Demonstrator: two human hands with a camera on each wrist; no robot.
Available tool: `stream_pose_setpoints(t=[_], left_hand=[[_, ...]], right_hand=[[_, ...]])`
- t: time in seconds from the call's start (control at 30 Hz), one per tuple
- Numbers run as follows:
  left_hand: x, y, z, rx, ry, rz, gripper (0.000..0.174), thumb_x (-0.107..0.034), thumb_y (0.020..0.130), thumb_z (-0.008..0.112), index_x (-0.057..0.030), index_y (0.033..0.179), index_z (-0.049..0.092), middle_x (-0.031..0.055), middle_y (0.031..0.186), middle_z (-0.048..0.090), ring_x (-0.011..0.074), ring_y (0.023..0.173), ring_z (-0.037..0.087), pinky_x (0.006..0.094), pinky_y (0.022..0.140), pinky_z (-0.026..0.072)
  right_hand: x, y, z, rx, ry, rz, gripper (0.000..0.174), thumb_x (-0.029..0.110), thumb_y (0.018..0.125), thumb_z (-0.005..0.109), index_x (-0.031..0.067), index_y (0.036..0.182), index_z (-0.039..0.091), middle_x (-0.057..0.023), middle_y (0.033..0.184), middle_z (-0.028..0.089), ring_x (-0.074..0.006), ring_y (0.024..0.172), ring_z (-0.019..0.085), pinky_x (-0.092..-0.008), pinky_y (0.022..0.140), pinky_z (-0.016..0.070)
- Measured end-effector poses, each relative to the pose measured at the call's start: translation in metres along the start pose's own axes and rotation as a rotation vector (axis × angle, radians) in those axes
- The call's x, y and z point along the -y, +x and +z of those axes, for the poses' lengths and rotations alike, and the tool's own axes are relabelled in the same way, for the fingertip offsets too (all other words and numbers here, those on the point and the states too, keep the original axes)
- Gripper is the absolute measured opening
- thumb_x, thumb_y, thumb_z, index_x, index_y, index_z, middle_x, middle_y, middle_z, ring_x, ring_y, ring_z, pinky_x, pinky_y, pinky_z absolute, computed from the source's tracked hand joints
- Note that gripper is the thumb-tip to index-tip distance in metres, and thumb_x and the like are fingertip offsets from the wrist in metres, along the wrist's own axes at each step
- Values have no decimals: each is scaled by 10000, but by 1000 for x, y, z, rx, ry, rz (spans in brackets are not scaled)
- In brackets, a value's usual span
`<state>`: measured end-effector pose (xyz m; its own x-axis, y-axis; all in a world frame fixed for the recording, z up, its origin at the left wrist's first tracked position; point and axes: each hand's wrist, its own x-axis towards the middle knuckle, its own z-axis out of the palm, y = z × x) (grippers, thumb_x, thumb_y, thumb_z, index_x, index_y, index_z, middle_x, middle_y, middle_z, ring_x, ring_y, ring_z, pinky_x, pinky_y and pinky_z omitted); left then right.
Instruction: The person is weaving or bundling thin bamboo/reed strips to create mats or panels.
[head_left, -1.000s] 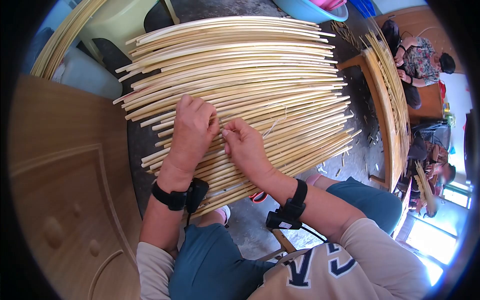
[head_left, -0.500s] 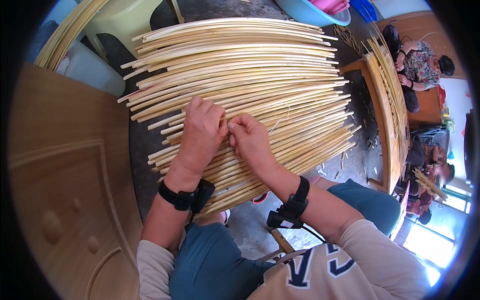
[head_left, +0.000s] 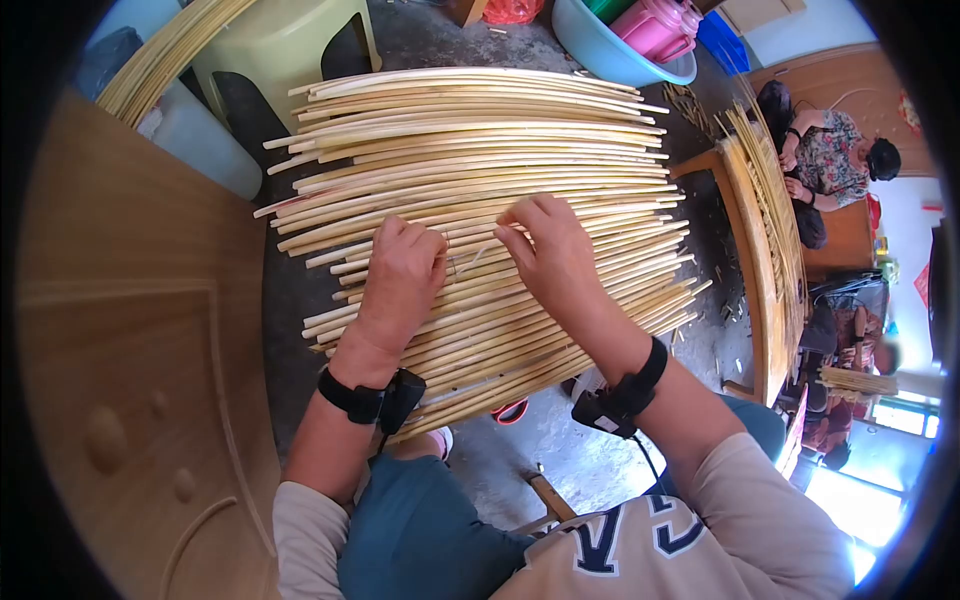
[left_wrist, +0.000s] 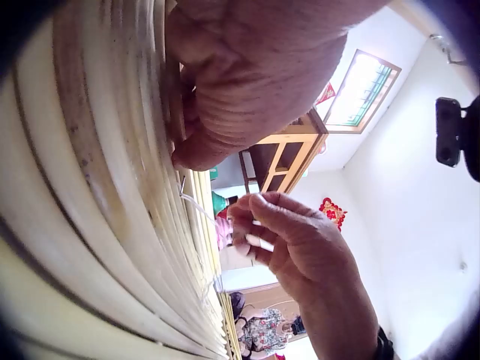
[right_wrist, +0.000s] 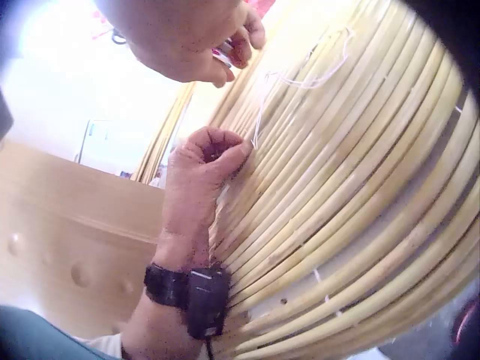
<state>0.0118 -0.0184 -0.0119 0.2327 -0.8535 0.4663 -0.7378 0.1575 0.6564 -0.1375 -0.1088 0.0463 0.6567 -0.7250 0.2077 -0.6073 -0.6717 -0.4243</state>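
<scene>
Many pale peeled sticks (head_left: pixel 480 150) lie side by side as a wide mat, with thin string across them. Over its middle my left hand (head_left: pixel 403 265) pinches the white string (right_wrist: pixel 260 112) close against the sticks, fingers curled. From those fingertips the string loops loosely over the sticks. My right hand (head_left: pixel 555 250) is raised to the right of the left one, its fingers loosely bent. In the right wrist view the right thumb (right_wrist: pixel 219 77) and fingers are apart, with nothing visible between them. Each wrist wears a black strap with a camera.
A wooden panel (head_left: pixel 140 330) stands at the left, with a pale green stool (head_left: pixel 290 60) behind. Red-handled scissors (head_left: pixel 510 411) lie below the mat's near edge. A blue basin (head_left: pixel 610 45) holds a pink jug. Two people sit at the right by a wooden bench (head_left: pixel 750 250).
My right hand has drawn away from the left one to the right and lifted, its fingers loosening. The left hand stays at nearly the same place on the sticks. The head view has shifted.
</scene>
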Motion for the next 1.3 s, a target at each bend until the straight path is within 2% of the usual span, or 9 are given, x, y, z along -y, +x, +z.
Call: stream_pose_setpoints(t=[0.1, 0.3, 0.37, 0.67, 0.77, 0.97, 1.07, 1.17, 1.3], left_hand=[[-3, 2, -4, 18, -29, -2, 205, 77, 597, 648, -43, 733, 552, 85, 720, 543, 295, 752, 486, 368, 664, 431], [-5, 0, -6, -1, -89, -10, 225, 80, 596, 650, -38, 754, 541, 98, 740, 533, 300, 759, 482, 379, 669, 424], [-5, 1, -7, 6, -115, -5, 230, 79, 600, 651, -37, 764, 540, 101, 745, 530, 301, 762, 481, 380, 674, 424], [0, 0, -1, -57, 9, -18, 183, 39, 613, 665, -42, 744, 566, 85, 729, 528, 292, 770, 488, 379, 710, 425], [4, -1, 1, -45, 8, 14, 164, 34, 613, 669, -44, 720, 573, 79, 723, 531, 284, 770, 489, 373, 711, 428], [5, -1, 2, -56, 24, -27, 163, 33, 615, 663, -48, 707, 556, 78, 719, 521, 280, 777, 485, 371, 716, 422], [5, -3, 2, -41, 38, -36, 168, 39, 620, 654, -49, 723, 554, 82, 729, 512, 283, 794, 481, 371, 723, 415], [4, -1, 4, -55, 63, -19, 79, -27, 661, 588, -61, 691, 523, 77, 723, 500, 267, 796, 474, 368, 722, 400], [5, -2, 5, -53, 22, -17, 184, 37, 609, 651, -58, 724, 542, 79, 736, 506, 281, 802, 476, 376, 739, 393]], right_hand=[[-4, 18, 17, 239, 11, -96, 126, 170, 767, 662, 50, 786, 628, -105, 776, 583, -315, 782, 536, -394, 705, 450], [2, 25, 38, 313, 52, -18, 160, 206, 730, 673, 48, 720, 651, -135, 733, 610, -319, 749, 580, -398, 675, 479], [1, 35, 34, 582, 261, 368, 169, 197, 716, 685, 32, 721, 651, -154, 705, 630, -307, 697, 607, -371, 628, 479], [3, 34, 37, 461, 284, 263, 160, 161, 725, 680, 11, 729, 623, -156, 678, 613, -305, 652, 590, -372, 615, 463], [-1, 28, 53, 202, 343, 250, 149, 147, 737, 667, 11, 723, 605, -153, 679, 603, -315, 653, 582, -384, 622, 460], [-7, 30, 57, 210, 558, 519, 126, 119, 756, 672, 21, 718, 603, -113, 664, 599, -192, 638, 591, -313, 597, 461], [-8, 36, 40, 462, 749, 525, 76, 11, 800, 637, 20, 755, 577, -12, 740, 591, -80, 697, 535, -217, 673, 453], [-13, 31, 49, 394, 704, 348, 73, 28, 743, 675, 20, 744, 602, -11, 638, 562, -74, 622, 509, -234, 568, 429], [-8, 22, 57, 201, 832, 464, 52, 37, 775, 642, 25, 760, 594, -8, 642, 557, -78, 600, 501, -223, 546, 417]])
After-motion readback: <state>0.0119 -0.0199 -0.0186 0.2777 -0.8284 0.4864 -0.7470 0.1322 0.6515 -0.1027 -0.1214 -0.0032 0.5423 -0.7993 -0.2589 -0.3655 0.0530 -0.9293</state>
